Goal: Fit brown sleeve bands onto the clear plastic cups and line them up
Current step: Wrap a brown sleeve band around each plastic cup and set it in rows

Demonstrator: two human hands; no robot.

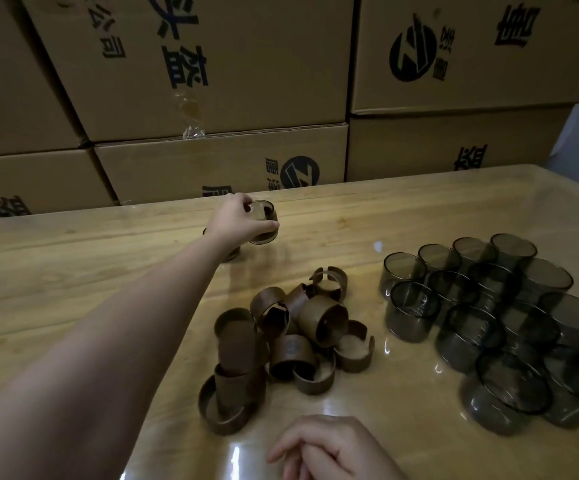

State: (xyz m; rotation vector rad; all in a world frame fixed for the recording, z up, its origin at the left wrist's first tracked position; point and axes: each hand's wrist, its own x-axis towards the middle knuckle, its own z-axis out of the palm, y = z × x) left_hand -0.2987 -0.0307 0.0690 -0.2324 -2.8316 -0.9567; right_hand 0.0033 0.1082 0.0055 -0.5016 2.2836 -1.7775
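Observation:
My left hand (234, 220) reaches far across the wooden table (73, 271) and grips a sleeved cup (263, 223) near the back edge, fingers curled round its rim. Part of another cup (230, 252) shows under my wrist. A pile of several brown sleeve bands (288, 337) lies in the middle of the table. Several clear smoky cups (488, 317) stand clustered at the right. My right hand (329, 448) rests at the near edge, fingers loosely curled, holding nothing.
Stacked cardboard boxes (211, 81) with printed logos form a wall right behind the table's far edge. The glossy tabletop reflects light near the cups.

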